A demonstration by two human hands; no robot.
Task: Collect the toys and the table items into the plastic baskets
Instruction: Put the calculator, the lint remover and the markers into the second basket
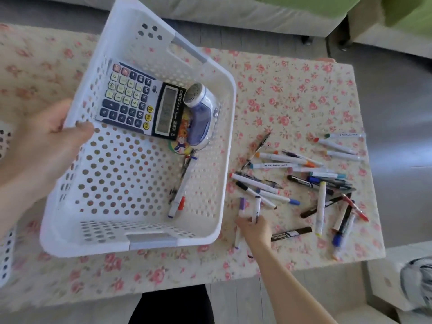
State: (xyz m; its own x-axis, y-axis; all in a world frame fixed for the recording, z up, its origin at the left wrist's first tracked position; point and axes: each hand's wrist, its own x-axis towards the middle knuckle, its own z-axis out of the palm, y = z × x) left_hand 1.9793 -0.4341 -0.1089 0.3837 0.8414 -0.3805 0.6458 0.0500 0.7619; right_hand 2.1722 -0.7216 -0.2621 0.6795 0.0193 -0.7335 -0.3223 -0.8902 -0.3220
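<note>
My left hand point(46, 146) grips the left rim of a white perforated plastic basket point(205, 216), which is tilted above the table. Inside it lie a calculator point(138, 101), a blue and white lint shaver point(201, 113), a round colourful tape roll point(182, 146) and a few pens point(182, 188). To the basket's right, my right hand point(253, 230) closes on a few markers point(256, 208) at the table's front. Several more markers and pens point(322, 181) are scattered over the floral tablecloth point(292, 94).
A second white perforated basket point(5, 253) shows at the left edge. A grey sofa point(233, 12) with a green cushion stands behind the table. At the lower right sits a pale box point(385, 284) with a striped object on it.
</note>
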